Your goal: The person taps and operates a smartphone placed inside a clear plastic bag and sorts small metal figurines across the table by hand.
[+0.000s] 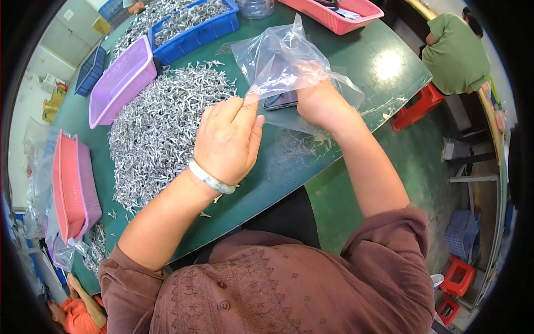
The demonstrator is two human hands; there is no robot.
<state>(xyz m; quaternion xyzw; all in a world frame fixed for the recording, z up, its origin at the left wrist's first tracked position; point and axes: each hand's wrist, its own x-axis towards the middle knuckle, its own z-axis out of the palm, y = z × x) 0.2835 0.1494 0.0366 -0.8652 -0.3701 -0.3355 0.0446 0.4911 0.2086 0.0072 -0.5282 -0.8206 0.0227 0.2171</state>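
A clear plastic bag point(272, 58) is spread between my two hands above the table. The fingertips of my left hand point(228, 131) pinch its near left edge, and a pale bangle point(211, 178) circles that wrist. My right hand point(322, 103) reaches into the bag's folds at the right; its fingers are veiled by plastic and glare, so their grip cannot be made out. Beneath the bag, between the hands, lies a dark phone point(281, 100). Just left of my left hand spreads a large heap of small silvery metal parts point(161, 133).
A purple basket point(125, 83) and a blue crate point(194, 33) of metal parts border the heap. Stacked pink and purple baskets point(69, 186) stand at the table's left. A pink tray point(339, 16) sits at the far edge. Other people sit at right and lower left, near red stools point(417, 106).
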